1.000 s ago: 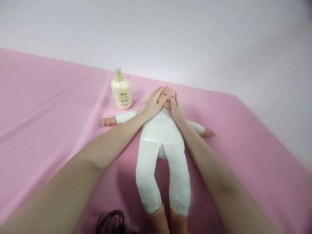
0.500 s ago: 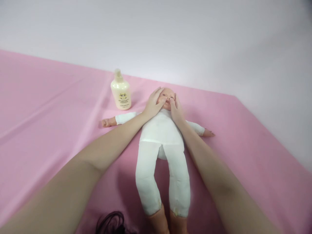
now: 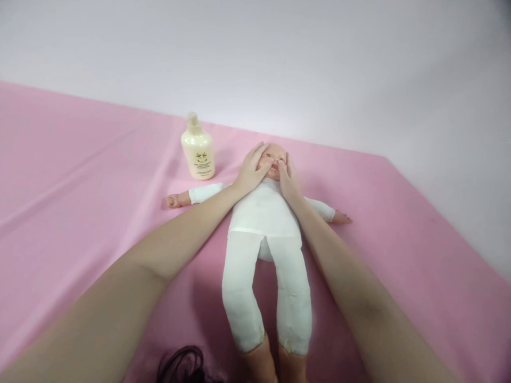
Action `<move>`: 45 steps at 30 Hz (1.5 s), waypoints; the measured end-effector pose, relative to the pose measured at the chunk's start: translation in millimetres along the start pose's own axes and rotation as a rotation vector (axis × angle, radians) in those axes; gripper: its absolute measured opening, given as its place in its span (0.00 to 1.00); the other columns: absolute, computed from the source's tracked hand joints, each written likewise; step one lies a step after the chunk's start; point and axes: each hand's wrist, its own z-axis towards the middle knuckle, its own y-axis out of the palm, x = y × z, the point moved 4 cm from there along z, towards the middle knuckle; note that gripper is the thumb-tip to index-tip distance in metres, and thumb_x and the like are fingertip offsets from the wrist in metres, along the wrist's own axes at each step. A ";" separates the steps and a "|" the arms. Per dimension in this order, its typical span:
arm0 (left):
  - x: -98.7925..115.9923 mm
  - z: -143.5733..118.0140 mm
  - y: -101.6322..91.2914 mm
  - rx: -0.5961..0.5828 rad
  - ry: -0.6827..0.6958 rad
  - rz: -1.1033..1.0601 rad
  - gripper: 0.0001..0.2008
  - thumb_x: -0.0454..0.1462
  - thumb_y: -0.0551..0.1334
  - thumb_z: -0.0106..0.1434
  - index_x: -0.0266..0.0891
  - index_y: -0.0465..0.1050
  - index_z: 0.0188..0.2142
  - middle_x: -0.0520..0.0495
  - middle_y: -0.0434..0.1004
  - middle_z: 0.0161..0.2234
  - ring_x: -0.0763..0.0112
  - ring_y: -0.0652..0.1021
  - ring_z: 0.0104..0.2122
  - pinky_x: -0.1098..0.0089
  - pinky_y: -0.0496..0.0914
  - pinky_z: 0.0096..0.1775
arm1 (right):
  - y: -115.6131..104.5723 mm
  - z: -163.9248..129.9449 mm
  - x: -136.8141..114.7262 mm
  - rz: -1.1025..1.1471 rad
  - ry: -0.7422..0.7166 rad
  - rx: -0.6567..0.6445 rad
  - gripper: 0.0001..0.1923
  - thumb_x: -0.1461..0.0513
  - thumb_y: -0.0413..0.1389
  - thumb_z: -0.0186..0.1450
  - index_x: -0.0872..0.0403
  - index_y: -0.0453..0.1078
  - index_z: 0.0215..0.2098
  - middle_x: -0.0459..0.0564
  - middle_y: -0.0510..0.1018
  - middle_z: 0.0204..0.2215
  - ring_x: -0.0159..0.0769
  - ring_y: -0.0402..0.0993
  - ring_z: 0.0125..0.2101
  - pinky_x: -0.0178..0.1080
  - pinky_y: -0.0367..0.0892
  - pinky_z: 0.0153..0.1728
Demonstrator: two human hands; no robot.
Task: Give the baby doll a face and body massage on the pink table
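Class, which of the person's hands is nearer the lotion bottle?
Left. The left hand rests on the doll's cheek beside the lotion bottle; the right hand is on the far cheek.

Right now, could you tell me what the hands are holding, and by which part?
The doll is held by its head: the left hand and the right hand lie flat against either side of its face, fingers open rather than gripping.

Your doll (image 3: 266, 213) flat on its back on the cloth (image 3: 80, 202), bottle (image 3: 197, 149) upright just left of its head, your left hand (image 3: 251, 170) and right hand (image 3: 289, 178) either side of its face, your hair (image 3: 183, 366) left of its feet
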 end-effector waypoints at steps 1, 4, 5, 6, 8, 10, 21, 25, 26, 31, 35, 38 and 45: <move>0.2 0.0 -0.1 -0.001 -0.002 0.002 0.34 0.59 0.54 0.71 0.43 0.63 0.69 0.37 0.61 0.72 0.53 0.63 0.71 0.50 0.54 0.73 | -0.1 0.0 -0.4 -0.003 -0.001 0.001 0.52 0.33 0.47 0.68 0.57 0.49 0.76 0.57 0.54 0.76 0.44 0.50 0.75 0.49 0.44 0.76; 1.1 0.1 -0.5 -0.005 -0.006 0.007 0.34 0.59 0.54 0.72 0.43 0.63 0.69 0.37 0.61 0.72 0.53 0.63 0.71 0.49 0.54 0.73 | -0.1 0.0 -0.5 -0.002 0.004 -0.003 0.51 0.32 0.47 0.68 0.54 0.49 0.77 0.55 0.54 0.76 0.44 0.50 0.75 0.50 0.45 0.76; 1.4 0.1 -0.7 -0.007 -0.005 0.007 0.34 0.59 0.54 0.72 0.43 0.63 0.69 0.37 0.61 0.72 0.53 0.63 0.71 0.49 0.54 0.73 | -0.1 0.0 -0.2 0.002 0.007 -0.006 0.51 0.32 0.47 0.68 0.53 0.49 0.77 0.54 0.54 0.76 0.43 0.50 0.75 0.51 0.45 0.76; 1.7 0.1 -0.9 -0.007 -0.004 0.006 0.34 0.59 0.54 0.72 0.43 0.63 0.69 0.37 0.61 0.72 0.53 0.63 0.71 0.49 0.54 0.73 | 0.0 0.1 0.1 0.004 0.009 -0.008 0.51 0.32 0.47 0.68 0.52 0.49 0.77 0.54 0.54 0.76 0.43 0.50 0.75 0.51 0.46 0.75; 1.8 0.0 -0.9 -0.009 -0.002 0.005 0.35 0.59 0.54 0.72 0.43 0.63 0.69 0.37 0.61 0.72 0.53 0.63 0.71 0.49 0.54 0.73 | -0.2 0.1 0.5 0.004 0.010 -0.006 0.51 0.32 0.47 0.67 0.54 0.48 0.77 0.55 0.53 0.76 0.42 0.50 0.75 0.50 0.46 0.75; 1.3 0.0 -0.8 -0.008 -0.003 0.005 0.35 0.59 0.54 0.71 0.43 0.63 0.69 0.37 0.60 0.72 0.53 0.63 0.71 0.49 0.54 0.73 | -0.2 0.3 0.7 0.001 0.007 -0.004 0.52 0.32 0.47 0.68 0.55 0.48 0.77 0.56 0.53 0.76 0.43 0.49 0.75 0.49 0.46 0.76; 0.2 -0.3 0.0 -0.006 0.002 0.016 0.36 0.60 0.53 0.71 0.42 0.62 0.69 0.36 0.60 0.72 0.54 0.63 0.71 0.51 0.54 0.73 | -1.1 -1.1 -2.5 -0.013 0.014 -0.007 0.51 0.32 0.47 0.68 0.53 0.49 0.77 0.55 0.54 0.76 0.43 0.50 0.75 0.50 0.45 0.76; 0.5 -0.1 -0.3 -0.008 0.006 0.011 0.36 0.61 0.53 0.71 0.42 0.62 0.69 0.36 0.60 0.72 0.53 0.63 0.72 0.50 0.54 0.73 | -1.8 -2.5 -4.6 -0.012 0.020 -0.014 0.51 0.32 0.47 0.68 0.52 0.48 0.77 0.53 0.53 0.76 0.44 0.48 0.76 0.50 0.43 0.76; 0.5 0.0 -0.4 -0.007 0.005 0.011 0.36 0.60 0.53 0.71 0.42 0.62 0.69 0.36 0.61 0.71 0.53 0.63 0.71 0.50 0.54 0.73 | -1.8 -2.6 -4.2 -0.010 0.027 -0.015 0.50 0.32 0.47 0.68 0.51 0.48 0.77 0.52 0.52 0.77 0.44 0.47 0.76 0.51 0.43 0.76; 1.5 1.1 -0.4 -0.012 0.008 0.008 0.35 0.60 0.54 0.70 0.45 0.63 0.68 0.37 0.61 0.71 0.53 0.63 0.71 0.50 0.54 0.73 | -0.8 -2.2 -1.3 -0.016 0.035 -0.021 0.49 0.32 0.46 0.68 0.48 0.46 0.78 0.49 0.50 0.77 0.44 0.45 0.76 0.52 0.42 0.76; 2.9 1.4 -0.6 -0.023 0.000 0.014 0.36 0.61 0.54 0.70 0.43 0.62 0.69 0.36 0.61 0.71 0.52 0.63 0.72 0.49 0.53 0.73 | -0.8 -1.2 0.1 -0.024 0.026 -0.012 0.50 0.32 0.46 0.68 0.49 0.47 0.78 0.49 0.50 0.77 0.45 0.45 0.76 0.52 0.41 0.76; 3.5 1.2 -0.9 -0.022 0.002 0.019 0.36 0.61 0.53 0.71 0.43 0.62 0.69 0.36 0.61 0.71 0.53 0.63 0.72 0.49 0.54 0.73 | -1.0 -0.7 1.0 -0.025 0.029 -0.008 0.50 0.32 0.46 0.68 0.48 0.47 0.77 0.49 0.50 0.77 0.44 0.45 0.76 0.52 0.41 0.76; 3.5 0.8 -1.2 -0.014 0.025 0.027 0.36 0.60 0.53 0.71 0.43 0.62 0.69 0.36 0.61 0.71 0.54 0.63 0.72 0.51 0.54 0.73 | -0.9 -0.2 2.5 -0.016 0.034 -0.010 0.51 0.32 0.46 0.68 0.52 0.47 0.77 0.52 0.49 0.77 0.43 0.45 0.76 0.49 0.42 0.76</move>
